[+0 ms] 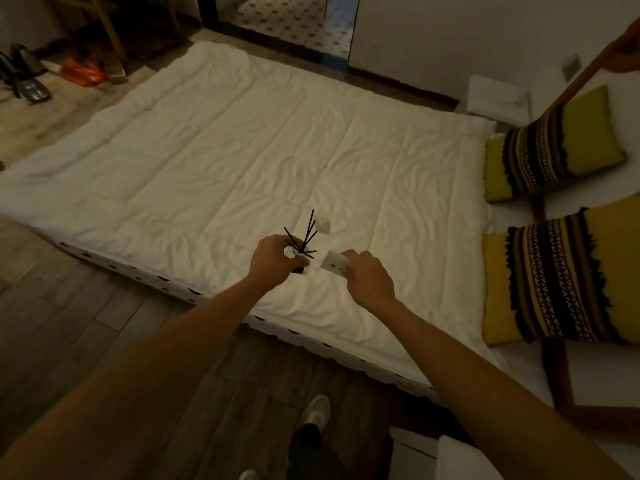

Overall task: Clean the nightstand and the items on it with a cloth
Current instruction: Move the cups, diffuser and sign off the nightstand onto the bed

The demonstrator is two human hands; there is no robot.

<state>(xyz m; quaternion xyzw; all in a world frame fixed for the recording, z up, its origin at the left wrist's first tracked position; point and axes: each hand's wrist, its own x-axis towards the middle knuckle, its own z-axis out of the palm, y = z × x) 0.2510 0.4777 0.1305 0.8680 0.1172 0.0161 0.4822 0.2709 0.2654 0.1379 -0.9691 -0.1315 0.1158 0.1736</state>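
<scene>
Over the near edge of the white bed [242,161], my left hand [275,259] grips a small reed diffuser bottle [298,253] with several thin black sticks fanning upward. My right hand [369,275] holds a folded white cloth [334,263] right beside the bottle, nearly touching it. A small crumpled white piece [323,225] lies on the quilt just beyond the sticks. The white nightstand [415,452] shows only as a corner at the bottom right, partly hidden by my right forearm.
Two yellow and black striped pillows [550,154] lie at the bed's right end against a wooden headboard frame [554,368]. Dark wood floor [104,323] runs along the bed's near side, with my shoe [317,410] on it. Shoes and an orange bag [85,72] sit far left.
</scene>
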